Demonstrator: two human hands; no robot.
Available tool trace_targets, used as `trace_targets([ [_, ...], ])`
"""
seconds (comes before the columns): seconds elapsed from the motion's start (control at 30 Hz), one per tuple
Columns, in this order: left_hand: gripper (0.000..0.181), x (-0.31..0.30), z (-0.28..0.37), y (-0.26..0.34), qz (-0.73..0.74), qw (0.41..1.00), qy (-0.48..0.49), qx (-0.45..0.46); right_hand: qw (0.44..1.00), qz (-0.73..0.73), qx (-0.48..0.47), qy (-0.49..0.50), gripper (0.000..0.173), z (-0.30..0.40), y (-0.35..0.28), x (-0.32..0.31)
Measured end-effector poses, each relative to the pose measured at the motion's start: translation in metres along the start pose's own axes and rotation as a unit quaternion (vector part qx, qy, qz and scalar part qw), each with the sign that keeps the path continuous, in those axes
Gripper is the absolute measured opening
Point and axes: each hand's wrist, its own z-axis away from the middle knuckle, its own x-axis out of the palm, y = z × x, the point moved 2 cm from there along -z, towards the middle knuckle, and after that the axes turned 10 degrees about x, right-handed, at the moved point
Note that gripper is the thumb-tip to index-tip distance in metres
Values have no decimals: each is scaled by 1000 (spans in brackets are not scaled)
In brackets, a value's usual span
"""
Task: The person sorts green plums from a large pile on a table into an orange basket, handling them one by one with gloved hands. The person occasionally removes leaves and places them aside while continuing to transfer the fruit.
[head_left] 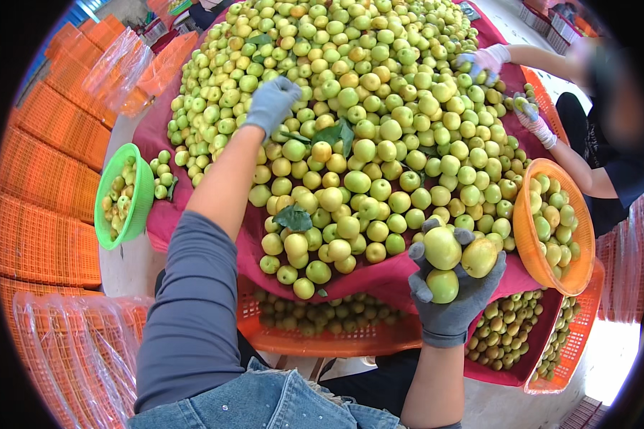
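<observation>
A large heap of green-yellow jujube-like fruits lies on a magenta cloth in front of me. My left hand, in a grey glove, is over the left part of the heap with its fingers curled; whether a fruit is inside them cannot be told. My right hand, also gloved in grey, is palm up at the near right edge, its fingers curled around several fruits. A few dark green leaves lie among the fruits.
A green plastic basket of fruits stands left, an orange basket of fruits right. Below the cloth are an orange crate and a red bin with fruits. Orange crates are stacked left. A co-worker's gloved hands touch fruits at right.
</observation>
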Motion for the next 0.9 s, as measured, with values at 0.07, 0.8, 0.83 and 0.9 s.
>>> trace_targets([
  [0.07, 25, -15, -15, -1, -138, 990, -15, -9, 1000, 24, -1, 3, 61, 0, 2, -2],
  [0.8, 64, 43, -35, -78, -89, 975, -200, -43, 993, 29, 60, -97, 56, 17, 25, 4],
  [0.83, 64, 44, -28, -76, -103, 978, -176, -41, 994, 42, 49, -83, 58, 23, 22, 6],
  [0.9, 54, 4, -48, -126, -62, 992, -110, -10, 990, 67, 61, -112, 64, 27, 25, 13],
])
